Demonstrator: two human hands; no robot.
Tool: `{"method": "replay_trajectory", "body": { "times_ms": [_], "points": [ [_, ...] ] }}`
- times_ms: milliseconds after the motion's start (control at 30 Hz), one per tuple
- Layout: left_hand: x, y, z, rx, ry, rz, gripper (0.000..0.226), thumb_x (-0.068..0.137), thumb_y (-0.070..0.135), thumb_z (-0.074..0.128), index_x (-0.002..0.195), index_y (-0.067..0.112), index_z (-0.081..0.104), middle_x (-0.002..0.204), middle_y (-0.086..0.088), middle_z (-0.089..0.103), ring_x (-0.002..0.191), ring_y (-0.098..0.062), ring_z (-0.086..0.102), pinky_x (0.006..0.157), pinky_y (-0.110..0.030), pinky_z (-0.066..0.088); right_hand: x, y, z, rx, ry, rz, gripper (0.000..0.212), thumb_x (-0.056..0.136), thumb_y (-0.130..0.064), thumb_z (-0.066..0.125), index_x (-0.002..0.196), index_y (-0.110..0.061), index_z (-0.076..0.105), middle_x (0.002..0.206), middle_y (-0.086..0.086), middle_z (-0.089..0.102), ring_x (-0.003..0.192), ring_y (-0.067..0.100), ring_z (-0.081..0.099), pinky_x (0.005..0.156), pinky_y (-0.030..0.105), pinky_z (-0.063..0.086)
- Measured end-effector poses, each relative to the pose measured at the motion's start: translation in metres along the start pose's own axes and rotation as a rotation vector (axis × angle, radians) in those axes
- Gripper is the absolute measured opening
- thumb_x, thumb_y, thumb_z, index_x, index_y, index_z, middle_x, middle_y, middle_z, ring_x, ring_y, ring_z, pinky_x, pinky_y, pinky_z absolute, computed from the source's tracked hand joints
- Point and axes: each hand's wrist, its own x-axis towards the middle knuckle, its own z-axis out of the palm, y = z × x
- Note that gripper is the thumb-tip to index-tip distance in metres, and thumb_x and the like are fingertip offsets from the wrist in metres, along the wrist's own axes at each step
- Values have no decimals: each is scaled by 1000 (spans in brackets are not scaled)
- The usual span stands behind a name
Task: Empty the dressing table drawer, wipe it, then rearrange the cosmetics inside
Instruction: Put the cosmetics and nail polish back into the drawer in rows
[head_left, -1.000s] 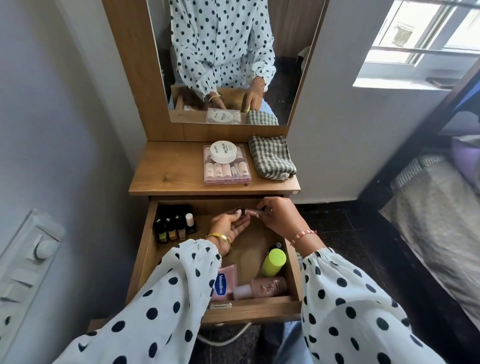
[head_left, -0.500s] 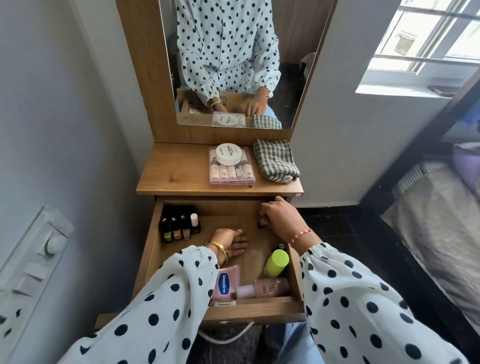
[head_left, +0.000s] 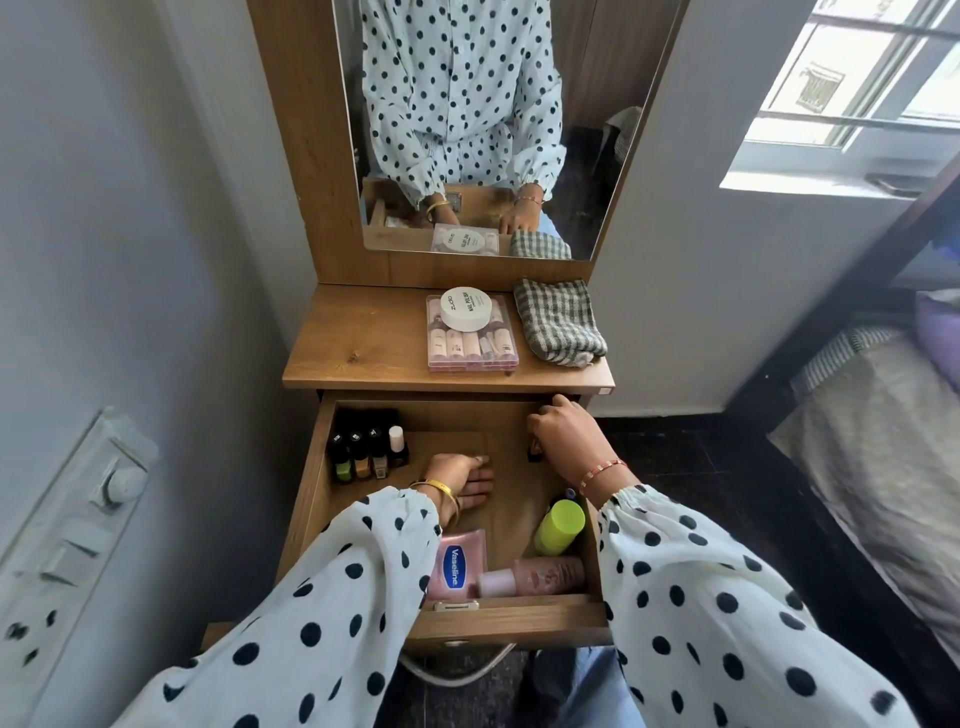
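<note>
The wooden drawer (head_left: 509, 618) stands pulled out. My left hand (head_left: 462, 480) lies flat on its floor near the middle, holding nothing. My right hand (head_left: 569, 441) reaches into the back right corner, fingers curled over a small dark cosmetic (head_left: 533, 453) that is mostly hidden. Several nail polish bottles (head_left: 363, 452) stand upright in the back left corner. A pink Vaseline tube (head_left: 457, 564) and a pink bottle (head_left: 535, 576) lie along the front wall. A lime-green bottle (head_left: 560, 525) lies by the right wall.
On the table top (head_left: 358, 348) sit a pink clear case (head_left: 471, 348) with a white round jar (head_left: 466, 308) on it, and a folded checked cloth (head_left: 558, 322). A mirror (head_left: 467, 104) rises behind. A bed (head_left: 883, 441) is at the right, a switchboard (head_left: 78, 519) on the left wall.
My hands parted. The right one carried the small cosmetic to the drawer's back right corner; the left one dropped flat onto the drawer floor.
</note>
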Motion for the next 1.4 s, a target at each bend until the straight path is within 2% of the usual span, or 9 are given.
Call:
{"method": "replay_trajectory", "body": {
  "times_ms": [167, 333, 533, 667, 833, 933, 1200, 1300, 1400],
  "points": [
    [-3, 4, -4, 1, 1, 16, 34, 97, 12, 36, 126, 0, 49, 127, -21, 55, 107, -31, 58, 75, -30, 47, -4, -2, -9, 94, 58, 13, 9, 65, -8, 74, 67, -7, 65, 69, 11, 66, 71, 34, 60, 63, 33, 49],
    [-8, 13, -5, -28, 40, 115, 31, 96, 13, 40, 121, 1, 53, 101, -13, 63, 73, -18, 57, 62, -24, 44, -3, -5, -22, 218, 115, -13, 10, 82, -10, 60, 77, -2, 65, 82, 16, 66, 83, 35, 57, 73, 37, 47],
    [-19, 34, -9, -81, 81, 358, 16, 89, 15, 54, 76, 16, 64, 47, 6, 63, 48, -7, 58, 51, -19, 47, 15, -19, -51, 430, 371, 28, 12, 85, -10, 58, 84, -2, 66, 83, 13, 65, 81, 29, 55, 71, 34, 46],
    [-23, 53, -17, -128, 216, 492, 17, 91, 17, 51, 80, 14, 64, 60, -2, 61, 55, -12, 57, 49, -17, 47, 42, -27, -65, 419, 419, 97, 22, 84, -9, 56, 103, -4, 64, 102, 16, 60, 96, 33, 52, 83, 41, 47],
    [-19, 68, -33, -181, 332, 548, 19, 91, 18, 51, 91, 7, 66, 67, -3, 63, 60, -13, 59, 50, -18, 49, 66, -40, -67, 281, 113, 147, 54, 94, -27, 46, 143, -13, 27, 153, 13, 19, 137, 34, 24, 111, 43, 26],
    [-15, 70, -39, -204, 343, 552, 21, 91, 17, 50, 94, 4, 66, 70, -3, 64, 64, -15, 60, 56, -22, 49, 67, -45, -63, 287, 102, 159, 57, 95, -27, 43, 145, -13, 20, 155, 12, 15, 140, 32, 20, 112, 43, 22],
    [-10, 66, -37, -256, 368, 554, 16, 91, 12, 49, 90, 7, 64, 71, -2, 62, 63, -14, 58, 53, -21, 49, 51, -42, -56, 495, 378, 175, 33, 90, -25, 55, 116, -5, 52, 122, 15, 49, 110, 31, 48, 94, 37, 40],
    [-10, 65, -37, -263, 339, 525, 16, 92, 10, 48, 83, 10, 61, 71, -2, 61, 62, -13, 57, 48, -17, 49, 60, -45, -60, 549, 297, 274, 48, 89, -30, 57, 129, -7, 42, 128, 16, 47, 116, 32, 46, 96, 37, 38],
    [-14, 65, -37, -276, 317, 518, 14, 92, 10, 48, 97, 6, 60, 73, -3, 61, 64, -14, 59, 48, -15, 51, 66, -46, -60, 522, 217, 293, 58, 85, -31, 61, 135, -11, 39, 132, 15, 48, 119, 32, 45, 98, 38, 36]
  ]
}}
